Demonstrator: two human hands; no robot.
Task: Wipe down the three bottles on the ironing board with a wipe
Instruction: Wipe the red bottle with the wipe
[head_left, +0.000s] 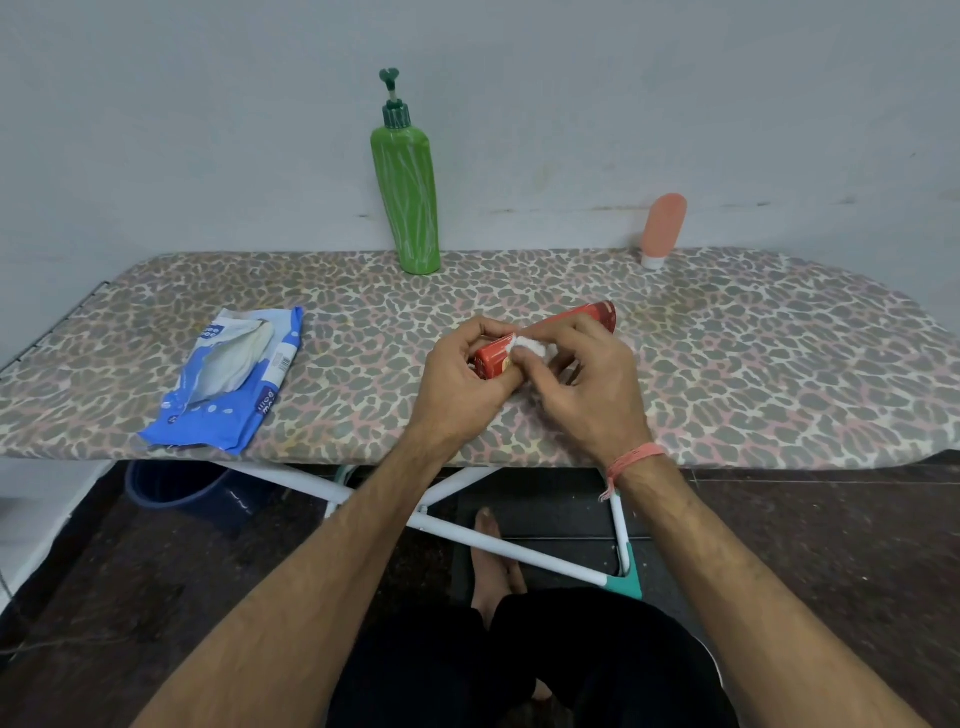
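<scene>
A red bottle (582, 318) lies tilted over the middle of the leopard-print ironing board (753, 364). My left hand (462, 384) grips its near end. My right hand (592, 384) pinches a crumpled white wipe (532, 347) against the bottle's side. A tall green pump bottle (410, 192) stands upright at the board's far edge by the wall. A small pink tube bottle (662, 228) stands cap-down at the far right, leaning on the wall.
An opened blue wipes pack (234, 384) lies on the board's left part. Under the board are white crossed legs (467, 535), a dark blue bucket (182, 493) and my bare foot (493, 561). The wall runs right behind the board.
</scene>
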